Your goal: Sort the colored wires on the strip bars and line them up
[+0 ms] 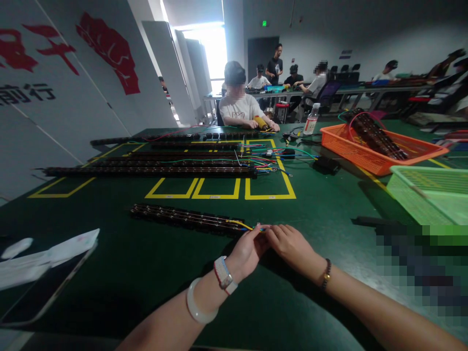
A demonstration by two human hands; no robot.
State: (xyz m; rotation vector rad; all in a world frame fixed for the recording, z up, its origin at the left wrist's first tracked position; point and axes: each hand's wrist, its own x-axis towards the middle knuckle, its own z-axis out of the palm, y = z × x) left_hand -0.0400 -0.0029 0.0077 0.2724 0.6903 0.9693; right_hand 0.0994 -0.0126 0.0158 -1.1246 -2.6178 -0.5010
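A long black wired bar (pixel 190 217) lies on the green table (pixel 146 273), running left from my hands. Yellow and blue wires (pixel 239 223) leave its right end and run into my fingers. My left hand (pixel 250 246) is closed on these wires in a pinch, close to the bar's end. Against it, my right hand (pixel 288 243) is closed too, its fingertips meeting the left ones at the wires. The wire tips are hidden by my fingers.
Several similar black bars (pixel 153 170) with coloured wire ends lie farther back, across yellow tape outlines (pixel 270 197). To the right stand an orange basket (pixel 380 168) and a green basket (pixel 427 195). A phone (pixel 47 287) lies at left. Across the table sits a person (pixel 239 107).
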